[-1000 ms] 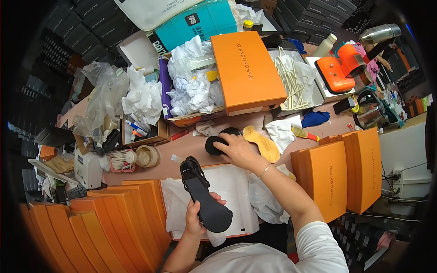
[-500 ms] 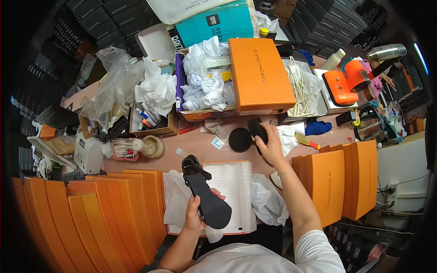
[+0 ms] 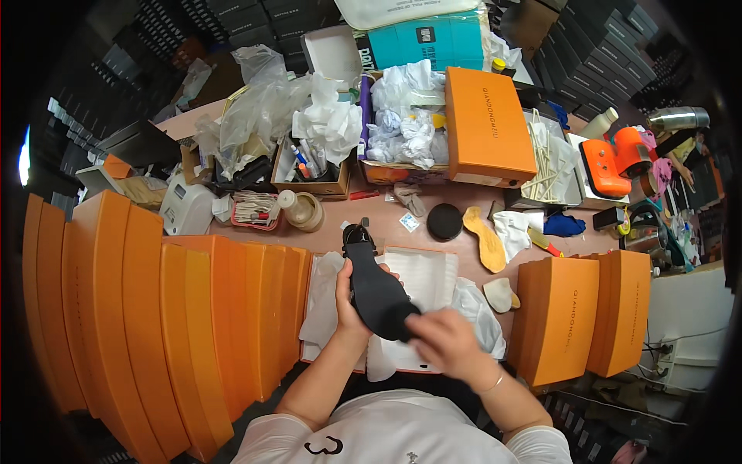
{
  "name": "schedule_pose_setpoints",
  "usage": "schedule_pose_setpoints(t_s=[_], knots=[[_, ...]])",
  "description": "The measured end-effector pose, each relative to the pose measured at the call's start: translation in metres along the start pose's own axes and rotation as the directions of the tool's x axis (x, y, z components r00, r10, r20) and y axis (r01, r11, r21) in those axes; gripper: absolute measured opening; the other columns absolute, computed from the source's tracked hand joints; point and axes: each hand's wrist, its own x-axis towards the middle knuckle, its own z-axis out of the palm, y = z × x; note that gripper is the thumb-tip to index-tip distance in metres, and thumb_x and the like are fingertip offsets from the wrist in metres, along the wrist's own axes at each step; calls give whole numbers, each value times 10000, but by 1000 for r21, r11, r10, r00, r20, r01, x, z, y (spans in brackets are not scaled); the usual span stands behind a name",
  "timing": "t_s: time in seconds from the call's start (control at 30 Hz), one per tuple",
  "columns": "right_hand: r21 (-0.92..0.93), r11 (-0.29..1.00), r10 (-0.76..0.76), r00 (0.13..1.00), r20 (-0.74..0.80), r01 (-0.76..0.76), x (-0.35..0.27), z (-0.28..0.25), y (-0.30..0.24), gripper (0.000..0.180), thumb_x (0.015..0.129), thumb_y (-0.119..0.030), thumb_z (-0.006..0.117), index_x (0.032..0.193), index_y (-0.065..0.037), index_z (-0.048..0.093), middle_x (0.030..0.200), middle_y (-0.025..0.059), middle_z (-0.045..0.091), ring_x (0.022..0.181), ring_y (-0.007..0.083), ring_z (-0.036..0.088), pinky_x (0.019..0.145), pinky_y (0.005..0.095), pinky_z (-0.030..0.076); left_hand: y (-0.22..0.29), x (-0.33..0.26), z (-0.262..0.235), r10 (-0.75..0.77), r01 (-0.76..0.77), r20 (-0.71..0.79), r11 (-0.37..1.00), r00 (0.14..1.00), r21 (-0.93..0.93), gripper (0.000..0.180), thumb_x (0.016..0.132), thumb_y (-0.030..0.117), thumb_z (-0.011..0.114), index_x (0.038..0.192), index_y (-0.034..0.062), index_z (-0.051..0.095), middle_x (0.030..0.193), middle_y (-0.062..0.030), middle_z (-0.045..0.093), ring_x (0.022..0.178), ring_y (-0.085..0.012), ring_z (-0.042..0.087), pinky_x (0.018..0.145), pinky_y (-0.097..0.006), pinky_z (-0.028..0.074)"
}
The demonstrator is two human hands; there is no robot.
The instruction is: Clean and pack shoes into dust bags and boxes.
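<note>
Pink tabletop [image 3: 382, 210]; hands [image 3: 348, 308] [image 3: 452, 340] close together at sandal [image 3: 374, 282]

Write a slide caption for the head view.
Left hand holds a flat black strappy sandal; blurred right hand at its near end.

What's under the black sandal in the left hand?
Below the black sandal: a white-lined open box, white paper at its left. The part directly behind the sandal and left hand is covered; anything there can't be seen.

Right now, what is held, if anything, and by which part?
Left hand: black sandal, by the sides of its sole, near mid-length. Right hand: too blurred to tell.
</note>
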Motion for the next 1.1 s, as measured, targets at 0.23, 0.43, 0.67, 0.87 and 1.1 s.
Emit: schedule_pose_setpoints(t_s=[0.23,0.43,0.67,0.87,1.1], knots=[[-116,984,110,977,-181,-132,9,39,-51,148,732,-101,697,857,-75,620,723,64,558,604,263,556,546,373,439,-22,-37,-2,-133,156,-153,977,979,147,470,899,527,423,893,80,565,806,-59,602,762,-195,632,792,-322,523],[-275,938,145,959,-243,-211,17,46,-57,138,687,-116,713,796,-113,629,733,32,576,626,192,559,564,336,428,-25,-54,-16,-103,102,-159,995,982,-16,426,921,483,418,935,100,603,880,-55,636,779,-181,632,768,-301,518],[-150,986,44,983,-180,-71,-30,62,-94,121,708,-109,696,796,-91,615,769,35,576,658,189,558,569,321,397,-2,-75,-28,-198,167,142,965,970,204,553,921,558,365,891,48,576,825,-90,630,717,-156,627,691,-261,526],[450,754,596,786,-165,-477,-5,52,-69,203,817,-33,648,1014,16,635,888,163,617,803,309,605,726,343,480,-21,-102,-32,-152,82,106,872,983,482,535,977,483,343,1288,60,451,1117,-76,596,990,-158,607,863,-288,506],[186,928,343,935,-94,-322,-35,53,-95,276,766,30,653,1039,-10,636,914,150,592,831,311,595,747,357,480,-11,-98,-72,-258,203,202,945,945,257,546,983,492,340,1211,28,516,1096,-107,605,977,-183,615,854,-287,511]])
